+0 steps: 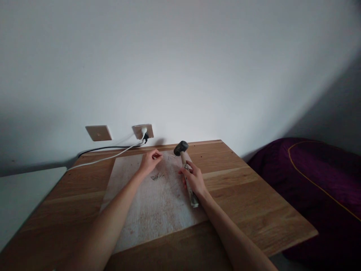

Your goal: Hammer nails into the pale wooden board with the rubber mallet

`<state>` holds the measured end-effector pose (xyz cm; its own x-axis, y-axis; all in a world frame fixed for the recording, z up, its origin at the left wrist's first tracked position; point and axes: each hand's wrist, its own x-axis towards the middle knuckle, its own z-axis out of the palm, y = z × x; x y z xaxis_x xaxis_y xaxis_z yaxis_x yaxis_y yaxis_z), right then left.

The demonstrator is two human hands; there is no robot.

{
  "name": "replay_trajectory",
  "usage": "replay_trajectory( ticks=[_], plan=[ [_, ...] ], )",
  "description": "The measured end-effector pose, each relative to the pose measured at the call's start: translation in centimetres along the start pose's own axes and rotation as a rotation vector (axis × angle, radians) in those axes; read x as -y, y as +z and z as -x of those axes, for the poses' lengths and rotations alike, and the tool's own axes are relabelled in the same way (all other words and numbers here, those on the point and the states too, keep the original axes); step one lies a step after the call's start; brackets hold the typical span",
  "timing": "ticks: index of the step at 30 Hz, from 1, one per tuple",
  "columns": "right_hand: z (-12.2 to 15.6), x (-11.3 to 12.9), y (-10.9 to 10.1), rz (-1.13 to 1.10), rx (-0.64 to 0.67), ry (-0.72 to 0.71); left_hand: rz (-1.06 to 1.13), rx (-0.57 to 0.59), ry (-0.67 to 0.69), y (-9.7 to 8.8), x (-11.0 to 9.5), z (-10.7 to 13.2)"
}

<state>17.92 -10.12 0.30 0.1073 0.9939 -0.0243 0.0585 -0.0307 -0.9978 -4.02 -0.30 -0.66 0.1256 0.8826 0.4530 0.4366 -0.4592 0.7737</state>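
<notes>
My right hand (pixel 194 178) is wrapped round the handle of a mallet (pixel 181 148), whose dark head points up and away over the far right part of a pale, worn board (pixel 149 214). Above the board's far side, my left hand (pixel 151 160) has thumb and fingers pinched together. Whatever may be between those fingertips is too small to tell. Between my hands, a small pile of thin metal pieces that look like nails (pixel 156 177) lies on the board.
The board rests on a wooden table (pixel 239 199) against a white wall. White and black cables (pixel 104 161) run from a wall socket (pixel 143 131) across the table's far left edge. A white surface (pixel 28 195) adjoins on the left; a purple beanbag-like item (pixel 282 162) stands right.
</notes>
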Motion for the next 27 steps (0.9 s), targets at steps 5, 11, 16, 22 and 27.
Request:
replay_trajectory(
  ticks=[5, 11, 16, 22, 27],
  plan=[
    [-0.2, -0.3, 0.0, 0.008, -0.008, 0.009, -0.062, 0.023, 0.019, 0.3, -0.1, 0.2],
    [0.0, -0.5, 0.0, 0.012, 0.008, -0.014, -0.149, 0.026, 0.033, 0.4, -0.2, 0.4],
    [0.0, -0.3, -0.1, 0.019, 0.005, -0.014, -0.187, 0.045, 0.021, 0.5, 0.2, 0.5],
    [0.1, -0.4, -0.1, 0.021, 0.012, -0.022, -0.168, 0.065, 0.028, 0.6, 0.2, 0.5],
    [0.3, 0.7, 0.1, 0.024, 0.0, -0.063, -0.15, 0.059, -0.007, 0.7, 0.0, 0.4]
  ],
)
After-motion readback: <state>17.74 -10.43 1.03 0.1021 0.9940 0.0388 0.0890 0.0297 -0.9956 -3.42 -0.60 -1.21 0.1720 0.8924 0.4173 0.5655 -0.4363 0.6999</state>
